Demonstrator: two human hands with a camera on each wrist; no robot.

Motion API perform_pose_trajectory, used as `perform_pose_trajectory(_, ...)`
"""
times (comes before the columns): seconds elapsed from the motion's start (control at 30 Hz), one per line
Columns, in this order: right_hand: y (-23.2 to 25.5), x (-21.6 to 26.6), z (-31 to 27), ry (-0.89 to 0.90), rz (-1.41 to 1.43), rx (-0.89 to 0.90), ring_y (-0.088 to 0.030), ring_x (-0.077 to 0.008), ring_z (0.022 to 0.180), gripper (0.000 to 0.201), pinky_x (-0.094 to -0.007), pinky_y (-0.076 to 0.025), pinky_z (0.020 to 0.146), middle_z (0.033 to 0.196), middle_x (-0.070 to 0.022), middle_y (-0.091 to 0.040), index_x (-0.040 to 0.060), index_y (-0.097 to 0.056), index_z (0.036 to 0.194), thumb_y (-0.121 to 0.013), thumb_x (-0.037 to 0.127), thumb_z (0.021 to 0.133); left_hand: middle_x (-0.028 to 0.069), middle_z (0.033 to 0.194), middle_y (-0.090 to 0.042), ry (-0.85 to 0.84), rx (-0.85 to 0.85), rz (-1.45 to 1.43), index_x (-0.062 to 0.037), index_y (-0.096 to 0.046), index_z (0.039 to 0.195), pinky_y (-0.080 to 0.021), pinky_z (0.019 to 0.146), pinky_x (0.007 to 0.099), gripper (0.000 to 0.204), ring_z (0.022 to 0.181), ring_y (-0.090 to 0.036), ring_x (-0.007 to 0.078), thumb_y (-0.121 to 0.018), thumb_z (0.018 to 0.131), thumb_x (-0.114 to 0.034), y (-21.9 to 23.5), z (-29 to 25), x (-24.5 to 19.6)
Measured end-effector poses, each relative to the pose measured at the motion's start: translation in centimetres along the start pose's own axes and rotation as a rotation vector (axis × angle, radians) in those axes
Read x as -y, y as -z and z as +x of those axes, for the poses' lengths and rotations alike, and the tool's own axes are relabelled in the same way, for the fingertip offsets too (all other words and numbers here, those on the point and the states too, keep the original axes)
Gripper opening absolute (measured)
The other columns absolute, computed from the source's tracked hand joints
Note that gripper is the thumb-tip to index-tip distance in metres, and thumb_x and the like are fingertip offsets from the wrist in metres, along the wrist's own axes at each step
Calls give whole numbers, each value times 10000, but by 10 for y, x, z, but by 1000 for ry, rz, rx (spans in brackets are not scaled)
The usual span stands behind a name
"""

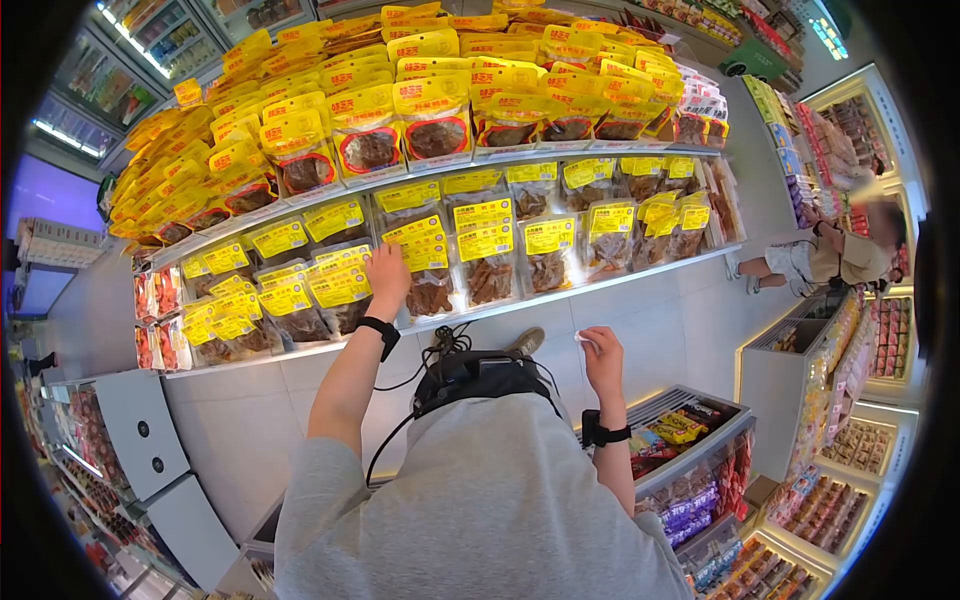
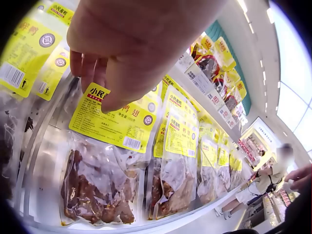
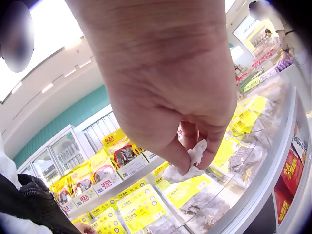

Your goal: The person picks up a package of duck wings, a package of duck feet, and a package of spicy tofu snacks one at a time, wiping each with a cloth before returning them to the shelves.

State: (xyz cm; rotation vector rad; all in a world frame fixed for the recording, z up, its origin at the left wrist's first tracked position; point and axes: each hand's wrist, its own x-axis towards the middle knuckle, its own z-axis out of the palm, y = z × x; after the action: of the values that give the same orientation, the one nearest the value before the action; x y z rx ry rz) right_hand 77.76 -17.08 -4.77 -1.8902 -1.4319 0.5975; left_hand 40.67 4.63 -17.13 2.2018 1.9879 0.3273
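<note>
My left hand (image 1: pixel 388 280) is at the lower shelf, thumb on the front of a clear vacuum pack of dark brown meat (image 2: pixel 100 187) and fingers behind its top edge. In the left wrist view, the thumb lies on the pack's yellow label (image 2: pixel 114 119) and the pack stands upright in its row. My right hand (image 1: pixel 604 365) is held out in front of the shelf, away from the packs. Between its thumb and fingers it pinches a crumpled white tissue (image 3: pixel 184 174), which shows over the packs in the right wrist view.
Similar yellow-labelled packs (image 1: pixel 548 250) line the lower shelf (image 1: pixel 480 312). Yellow bags (image 1: pixel 365 130) are piled on the upper shelf. A low freezer case (image 1: pixel 690 470) with wrapped goods stands behind at the right. Another person (image 1: pixel 855 250) stands in the right aisle.
</note>
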Motion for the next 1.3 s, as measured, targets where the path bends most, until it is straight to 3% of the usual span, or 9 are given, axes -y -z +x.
perform_pose_trajectory(0.1,-5,2,-4,-6,21,-12,-646,-284,866,187,-328,-519,770,931,-137,-647,-7,-695,935,-637,-96,781,153,937,-643,111,224,-392,-54,-663,982,-500,820,452,203,918,-627,347,-647,786,-103,1,-2,7)
perform_pose_trajectory(0.2,-14,-1,-11,-12,32,-20,-648,-275,866,190,-324,-522,760,932,-137,-646,-10,-694,934,-634,-103,779,155,867,-664,-2,155,-502,-64,-693,947,-528,750,421,176,830,-654,343,-676,786,-133,-8,-12,22)
perform_pose_trajectory(0.4,-31,3,-22,9,23,-23,-650,-275,871,201,-320,-525,763,940,-140,-644,-8,-697,939,-631,-109,777,176,966,-703,7,303,-520,-54,-694,967,-525,805,413,180,917,-671,340,-698,814,-150,3,-19,23)
perform_pose_trajectory(0.53,-38,13,-25,8,18,-10,-650,-280,878,202,-319,-523,773,943,-140,-645,-5,-699,941,-637,-104,776,151,879,-689,-59,69,-661,-48,-689,971,-520,737,394,222,811,-658,311,-721,826,-213,15,-26,20)
perform_pose_trajectory(0.73,-52,29,-22,68,25,30,-650,-279,881,211,-333,-517,790,944,-136,-651,-1,-694,961,-650,-94,777,-48,713,-550,47,271,-1016,-60,-701,1013,-354,551,229,212,636,-431,34,-720,878,-222,66,-41,6)
perform_pose_trajectory(0.83,-63,41,-16,64,103,58,-642,-347,891,204,-370,-512,796,940,-162,-652,-1,-691,961,-627,-75,782,-50,702,-554,77,219,-1159,-45,-704,1045,-356,547,225,240,621,-432,29,-707,897,-234,91,-44,-2)
perform_pose_trajectory(1.03,-75,96,2,-71,431,153,-652,-195,936,176,-279,-528,820,1045,-98,-640,4,-686,1006,-664,-28,835,38,982,-702,124,282,-1320,18,-651,1167,-482,759,224,323,858,-603,59,-671,942,-213,154,-46,-9)
perform_pose_trajectory(1.23,-71,178,21,34,741,342,-581,-160,1076,202,-281,-502,892,1209,-90,-554,16,-705,994,-638,-91,837,32,1006,-696,84,207,-1537,-3,-647,1171,-490,784,231,305,877,-607,62,-661,952,-215,185,-50,-15)
perform_pose_trajectory(1.3,-77,185,24,305,519,242,-576,-177,1105,182,-311,-477,953,1266,-90,-528,12,-704,967,-638,-94,834,38,1028,-693,132,199,-1608,-9,-642,1171,-499,798,241,300,898,-618,73,-656,956,-218,210,-56,-24)
